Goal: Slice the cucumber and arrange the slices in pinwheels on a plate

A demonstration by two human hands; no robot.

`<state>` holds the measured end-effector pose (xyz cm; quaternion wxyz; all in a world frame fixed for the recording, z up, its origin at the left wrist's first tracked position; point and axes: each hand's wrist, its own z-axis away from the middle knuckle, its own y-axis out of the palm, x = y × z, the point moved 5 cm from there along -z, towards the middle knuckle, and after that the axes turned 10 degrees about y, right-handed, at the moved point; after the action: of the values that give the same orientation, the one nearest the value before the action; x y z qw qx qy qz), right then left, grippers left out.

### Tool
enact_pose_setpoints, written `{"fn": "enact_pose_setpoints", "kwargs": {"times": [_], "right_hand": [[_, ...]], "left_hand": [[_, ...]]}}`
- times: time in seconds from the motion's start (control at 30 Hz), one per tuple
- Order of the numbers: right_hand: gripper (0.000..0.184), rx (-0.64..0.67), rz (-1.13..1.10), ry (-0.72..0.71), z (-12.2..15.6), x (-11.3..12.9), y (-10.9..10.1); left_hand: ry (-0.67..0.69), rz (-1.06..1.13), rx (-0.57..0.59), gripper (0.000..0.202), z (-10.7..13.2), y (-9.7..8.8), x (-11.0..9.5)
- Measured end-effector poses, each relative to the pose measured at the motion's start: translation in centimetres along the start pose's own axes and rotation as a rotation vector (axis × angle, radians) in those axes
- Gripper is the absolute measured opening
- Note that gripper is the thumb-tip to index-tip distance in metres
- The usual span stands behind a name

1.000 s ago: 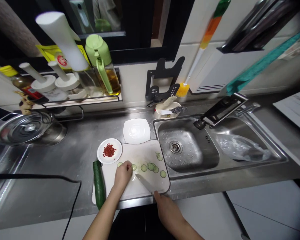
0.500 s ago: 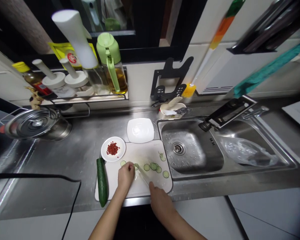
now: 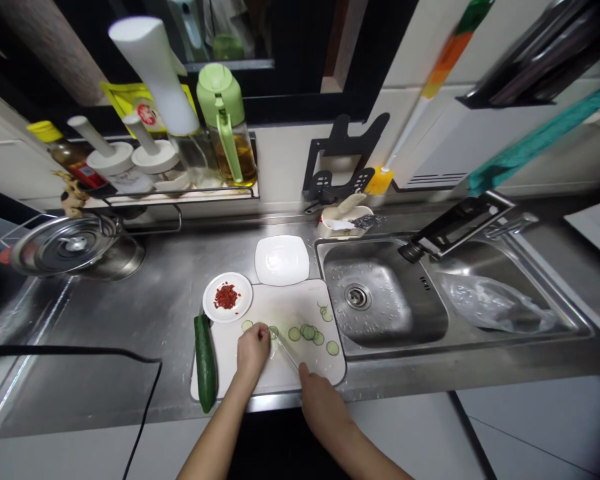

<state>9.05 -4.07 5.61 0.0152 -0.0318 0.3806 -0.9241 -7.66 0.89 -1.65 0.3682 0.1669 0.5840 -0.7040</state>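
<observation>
My right hand (image 3: pixel 323 400) is closed around the handle of a knife (image 3: pixel 289 351), whose thin blade slants up and left over the white cutting board (image 3: pixel 260 380). The blade's tip is at a round cucumber slice (image 3: pixel 273 331). My left hand (image 3: pixel 253 347) is closed, its fingertips pinched at the left edge of that slice. Several more cucumber slices (image 3: pixel 309 332) lie to the right, some overlapping, near thin curved cucumber pieces (image 3: pixel 325 311). Another slice (image 3: pixel 247 325) lies just behind my left hand. A whole cucumber (image 3: pixel 206 367) rests along the board's left edge.
A round white plate (image 3: pixel 209 308) with chopped red bits overlaps the board's back left corner. Behind the board is a white square dish (image 3: pixel 281 260). The steel sink (image 3: pixel 385 293) is to the right, a lidded pot (image 3: pixel 113 263) far left, and a bottle rack (image 3: pixel 180 195) at the back.
The knife blade shows more plainly now, its angle slightly changed at the same slice. Both hands stay almost in place; the camera view has shifted slightly.
</observation>
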Motion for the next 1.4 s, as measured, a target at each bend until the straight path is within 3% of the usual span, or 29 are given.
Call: {"fn": "enact_pose_setpoints", "kwargs": {"times": [0.43,0.8,1.17,1.4], "right_hand": [[0.056,0.009,-0.079,-0.014,0.0,0.2,-0.5],[0.059,0.047,-0.045,0.036,0.9,-2.8,2.8],[0.062,0.058,-0.06,0.041,1.4,-4.1,3.0],[0.061,0.076,-0.065,0.027,1.6,-4.2,2.7]], "left_hand": [[-0.008,-0.014,0.004,0.015,0.1,0.0,-0.2],[0.013,0.003,-0.019,0.012,0.3,-0.1,-0.5],[-0.167,0.009,-0.197,0.02,0.6,-4.9,3.5],[-0.155,-0.016,-0.23,0.023,0.6,-4.8,4.0]]}}
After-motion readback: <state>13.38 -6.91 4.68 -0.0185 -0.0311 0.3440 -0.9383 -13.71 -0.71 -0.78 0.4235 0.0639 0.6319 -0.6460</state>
